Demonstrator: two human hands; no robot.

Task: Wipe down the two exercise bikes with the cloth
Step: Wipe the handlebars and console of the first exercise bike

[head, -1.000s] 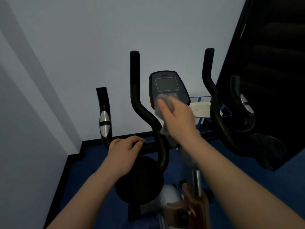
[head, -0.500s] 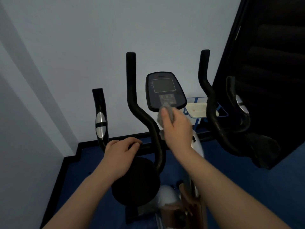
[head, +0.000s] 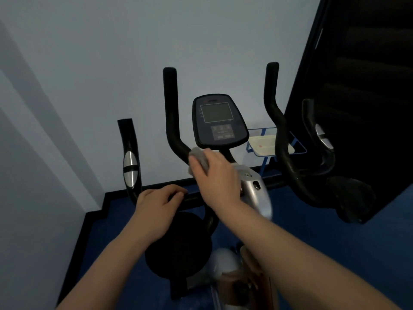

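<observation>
Dim, cool, bluish indoor light falls evenly on the pale wall (head: 111, 63), where soft diagonal shadow bands cross at left. The dark panel (head: 362, 86) at right is nearly black, without detail. Wide-angle distortion bends lines toward the edges. Slight motion blur softens the right hand (head: 214, 173) and the lower frame; no glare.

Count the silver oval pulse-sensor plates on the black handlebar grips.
2. One silver oval sensor plate sits on the far-left black grip, above the left hand. The other is on the far-right grip at the dark doorway. Others may be hidden from view.
</observation>
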